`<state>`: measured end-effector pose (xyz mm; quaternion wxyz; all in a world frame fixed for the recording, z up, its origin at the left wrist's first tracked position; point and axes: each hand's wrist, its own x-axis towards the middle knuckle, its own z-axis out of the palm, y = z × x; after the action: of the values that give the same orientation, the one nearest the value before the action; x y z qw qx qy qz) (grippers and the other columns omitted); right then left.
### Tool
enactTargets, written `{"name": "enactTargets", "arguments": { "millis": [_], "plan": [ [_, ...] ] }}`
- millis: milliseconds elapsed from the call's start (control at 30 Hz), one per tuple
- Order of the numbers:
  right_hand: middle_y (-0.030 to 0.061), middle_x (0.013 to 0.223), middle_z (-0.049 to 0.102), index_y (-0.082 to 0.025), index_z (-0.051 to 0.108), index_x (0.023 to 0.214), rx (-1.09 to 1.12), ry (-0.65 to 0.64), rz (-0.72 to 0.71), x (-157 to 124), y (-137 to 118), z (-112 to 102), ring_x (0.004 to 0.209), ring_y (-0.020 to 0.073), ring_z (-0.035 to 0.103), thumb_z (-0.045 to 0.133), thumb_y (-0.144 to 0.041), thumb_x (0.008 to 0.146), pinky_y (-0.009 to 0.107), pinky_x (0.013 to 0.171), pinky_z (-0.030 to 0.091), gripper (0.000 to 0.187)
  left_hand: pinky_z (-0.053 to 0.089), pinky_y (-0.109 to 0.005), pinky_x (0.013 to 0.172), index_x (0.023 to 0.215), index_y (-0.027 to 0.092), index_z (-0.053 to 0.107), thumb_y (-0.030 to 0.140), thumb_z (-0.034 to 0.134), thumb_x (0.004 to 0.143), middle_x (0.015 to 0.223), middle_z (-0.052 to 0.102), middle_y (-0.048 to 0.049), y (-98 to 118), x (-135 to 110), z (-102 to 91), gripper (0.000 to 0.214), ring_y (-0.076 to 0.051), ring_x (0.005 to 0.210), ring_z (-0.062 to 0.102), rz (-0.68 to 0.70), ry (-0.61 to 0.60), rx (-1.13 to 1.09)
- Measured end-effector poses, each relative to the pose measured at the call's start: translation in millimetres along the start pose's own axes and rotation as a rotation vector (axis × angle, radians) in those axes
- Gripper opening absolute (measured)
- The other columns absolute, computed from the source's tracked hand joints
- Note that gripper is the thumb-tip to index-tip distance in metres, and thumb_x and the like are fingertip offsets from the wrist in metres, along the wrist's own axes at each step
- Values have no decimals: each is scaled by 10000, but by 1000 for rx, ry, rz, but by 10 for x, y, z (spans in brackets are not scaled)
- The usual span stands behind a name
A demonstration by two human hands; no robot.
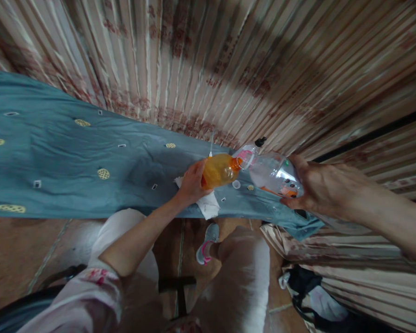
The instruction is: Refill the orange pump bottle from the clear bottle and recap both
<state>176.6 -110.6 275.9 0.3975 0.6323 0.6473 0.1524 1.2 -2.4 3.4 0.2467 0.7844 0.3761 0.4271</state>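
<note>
My left hand (193, 181) is closed around an amber plastic bottle (221, 170), tilted on its side with its orange neck toward the right. My right hand (312, 182) grips the base end of a large clear plastic bottle (272, 173), tipped so its mouth meets the amber bottle's neck. Whether liquid passes between them I cannot make out. Behind the two mouths stands another clear bottle with a black top (260, 141). A small white cap (236, 184) lies on the cloth just below the necks. Under my left hand is a crumpled white cloth or tissue (208, 205).
A blue-green cloth (65, 171) with yellow patterns covers the long narrow table. Pleated curtains (194, 69) hang along its far side and at the right. A dark bag with items (308, 291) sits on the tiled floor (24, 249) at lower right.
</note>
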Motion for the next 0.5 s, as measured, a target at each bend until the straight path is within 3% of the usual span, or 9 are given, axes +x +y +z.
{"name": "enactTargets", "arguments": {
  "millis": [267,500],
  "plan": [
    [136,726,715,-146,434,1077,2,27,-1,7,6,11,715,368,722,550,-546,834,275,489,219,483,418,-534,1081,1445,187,272,231,807,599,1408,496,-180,-16,-9,1,1002,-358,1302,496,-3,0,-4],
    [105,685,706,-165,428,1050,-11,62,-11,24,21,52,673,334,713,573,-585,800,281,474,232,510,402,-534,1092,1444,143,270,239,809,594,1415,485,-209,-28,-9,9,1011,-362,1313,483,-6,-12,1]
  ]
}}
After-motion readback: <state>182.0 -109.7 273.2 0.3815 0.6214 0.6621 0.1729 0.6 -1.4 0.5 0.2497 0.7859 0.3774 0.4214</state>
